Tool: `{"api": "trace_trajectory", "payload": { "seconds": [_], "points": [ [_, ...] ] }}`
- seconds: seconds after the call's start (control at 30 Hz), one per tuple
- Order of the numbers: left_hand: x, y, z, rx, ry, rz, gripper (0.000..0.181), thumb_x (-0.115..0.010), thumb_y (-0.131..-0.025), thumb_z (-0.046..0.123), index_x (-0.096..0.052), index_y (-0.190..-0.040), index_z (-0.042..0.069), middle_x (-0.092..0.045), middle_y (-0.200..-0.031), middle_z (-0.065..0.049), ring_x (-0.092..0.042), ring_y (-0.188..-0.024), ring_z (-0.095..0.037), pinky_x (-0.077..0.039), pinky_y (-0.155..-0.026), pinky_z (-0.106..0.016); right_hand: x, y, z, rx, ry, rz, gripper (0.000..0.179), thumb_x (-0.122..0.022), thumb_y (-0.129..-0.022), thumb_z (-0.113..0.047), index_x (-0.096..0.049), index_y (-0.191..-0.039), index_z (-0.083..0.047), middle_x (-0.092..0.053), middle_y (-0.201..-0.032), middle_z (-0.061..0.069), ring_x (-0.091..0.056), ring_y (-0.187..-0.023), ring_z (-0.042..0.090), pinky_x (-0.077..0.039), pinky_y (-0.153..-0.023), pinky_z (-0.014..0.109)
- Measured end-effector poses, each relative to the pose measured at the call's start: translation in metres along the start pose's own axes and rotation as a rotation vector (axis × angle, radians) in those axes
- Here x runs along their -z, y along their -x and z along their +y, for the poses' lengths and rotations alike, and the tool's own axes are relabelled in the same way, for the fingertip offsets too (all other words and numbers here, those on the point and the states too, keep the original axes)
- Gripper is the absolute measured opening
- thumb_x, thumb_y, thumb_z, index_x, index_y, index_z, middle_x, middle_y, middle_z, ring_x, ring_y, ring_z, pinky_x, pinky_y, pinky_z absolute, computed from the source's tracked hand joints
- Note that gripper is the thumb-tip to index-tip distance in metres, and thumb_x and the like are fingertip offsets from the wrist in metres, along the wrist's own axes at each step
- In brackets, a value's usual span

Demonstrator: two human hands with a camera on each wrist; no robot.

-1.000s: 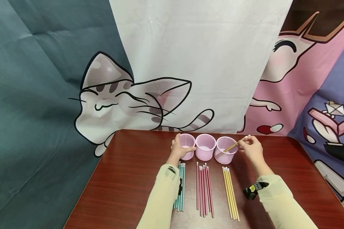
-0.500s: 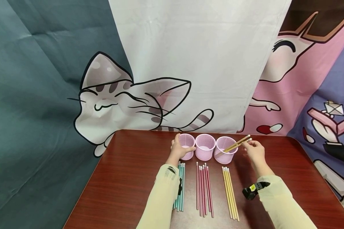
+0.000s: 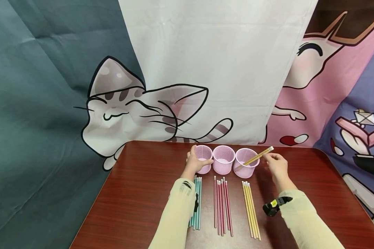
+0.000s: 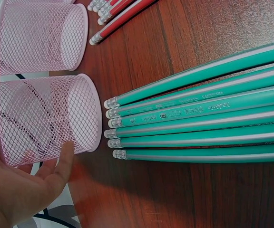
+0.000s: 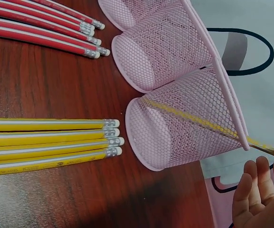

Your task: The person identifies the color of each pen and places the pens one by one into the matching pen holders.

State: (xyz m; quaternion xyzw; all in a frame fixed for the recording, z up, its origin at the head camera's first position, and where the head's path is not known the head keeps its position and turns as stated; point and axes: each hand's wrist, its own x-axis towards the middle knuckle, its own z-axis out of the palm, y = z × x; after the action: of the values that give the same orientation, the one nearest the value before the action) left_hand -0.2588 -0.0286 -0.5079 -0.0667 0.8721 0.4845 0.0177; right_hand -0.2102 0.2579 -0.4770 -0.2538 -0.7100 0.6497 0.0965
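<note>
My left hand (image 3: pixel 194 162) grips the left pink mesh pencil cup (image 4: pixel 46 121), thumb and fingers spread round its side. At the right end of the row stands another mesh pencil cup (image 5: pixel 189 123). Yellow pencils (image 3: pixel 257 156) lean in it, their eraser ends sticking out over the right rim. My right hand (image 3: pixel 278 167) is beside that rim, its fingers loosely bent and fingertips right at the leaning pencils. In the right wrist view a fingertip overlaps the pencil's upper end. Several yellow pencils (image 5: pixel 46 145) lie on the table in front of this cup.
A middle mesh cup (image 3: pixel 223 160) stands between the other two. Several red pencils (image 3: pixel 222 207) lie before it, and several green pencils (image 4: pixel 194 114) before the left cup. The brown table (image 3: pixel 137 193) ends at a printed cloth backdrop (image 3: pixel 221 69).
The right hand has let go of the pencil it pinched and drawn slightly down and right. The yellow pencils, apart half a second ago, now lie close together against the rim. Left hand unchanged.
</note>
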Motion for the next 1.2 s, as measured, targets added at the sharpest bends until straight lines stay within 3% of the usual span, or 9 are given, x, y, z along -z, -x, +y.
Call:
{"api": "trace_trajectory", "payload": {
  "seconds": [0.27, 0.47, 0.6, 0.73, 0.97, 1.2],
  "points": [
    [0.000, 0.000, -0.001, -0.008, 0.012, -0.002, 0.106, -0.088, -0.056, 0.035, -0.028, -0.142, 0.019, -0.037, -0.132, -0.018, -0.039, -0.118, -0.038, -0.037, -0.095, -0.049, 0.002, 0.001, 0.006, -0.028, -0.020, -0.015, 0.015, -0.058, -0.091, -0.018, -0.055, -0.099, -0.006, -0.058, -0.065, -0.013, -0.058, -0.060, 0.002, -0.050, -0.058, 0.024],
    [0.001, 0.002, -0.001, -0.039, 0.009, 0.018, 0.106, -0.089, -0.053, 0.041, -0.031, -0.139, 0.017, -0.039, -0.126, -0.020, -0.041, -0.113, -0.039, -0.040, -0.091, -0.050, 0.005, 0.002, 0.006, -0.004, -0.027, -0.004, 0.015, -0.057, -0.092, -0.019, -0.054, -0.099, -0.007, -0.059, -0.065, -0.012, -0.059, -0.060, 0.004, -0.050, -0.056, 0.023],
    [0.001, 0.002, -0.001, -0.023, 0.027, 0.005, 0.105, -0.089, -0.056, 0.035, -0.030, -0.141, 0.018, -0.037, -0.130, -0.020, -0.039, -0.117, -0.040, -0.038, -0.094, -0.050, 0.009, 0.001, 0.010, -0.025, -0.010, -0.025, 0.014, -0.054, -0.093, -0.017, -0.052, -0.099, -0.004, -0.060, -0.065, -0.011, -0.059, -0.058, 0.004, -0.050, -0.056, 0.024],
    [0.000, 0.001, -0.001, -0.015, 0.013, -0.001, 0.105, -0.088, -0.057, 0.034, -0.028, -0.142, 0.019, -0.037, -0.131, -0.019, -0.039, -0.118, -0.039, -0.038, -0.094, -0.049, 0.017, 0.003, 0.016, -0.062, 0.096, -0.120, 0.016, -0.050, -0.093, -0.013, -0.049, -0.101, 0.000, -0.059, -0.066, -0.008, -0.058, -0.060, 0.004, -0.050, -0.058, 0.026],
    [0.001, 0.002, 0.000, -0.020, 0.008, 0.005, 0.104, -0.088, -0.057, 0.034, -0.029, -0.141, 0.020, -0.037, -0.131, -0.018, -0.039, -0.117, -0.038, -0.038, -0.094, -0.048, 0.025, 0.006, 0.030, -0.093, 0.263, -0.376, 0.014, -0.051, -0.090, -0.013, -0.056, -0.091, 0.000, -0.062, -0.072, -0.003, -0.060, -0.067, 0.011, -0.050, -0.063, 0.034],
    [0.001, 0.001, -0.001, -0.026, -0.002, 0.005, 0.105, -0.088, -0.057, 0.035, -0.029, -0.141, 0.017, -0.037, -0.131, -0.019, -0.040, -0.117, -0.038, -0.038, -0.094, -0.048, 0.018, 0.008, 0.051, -0.064, 0.377, -0.480, 0.012, -0.060, -0.086, -0.017, -0.061, -0.085, -0.005, -0.064, -0.076, 0.002, -0.058, -0.069, 0.016, -0.047, -0.060, 0.034]
  ]
}}
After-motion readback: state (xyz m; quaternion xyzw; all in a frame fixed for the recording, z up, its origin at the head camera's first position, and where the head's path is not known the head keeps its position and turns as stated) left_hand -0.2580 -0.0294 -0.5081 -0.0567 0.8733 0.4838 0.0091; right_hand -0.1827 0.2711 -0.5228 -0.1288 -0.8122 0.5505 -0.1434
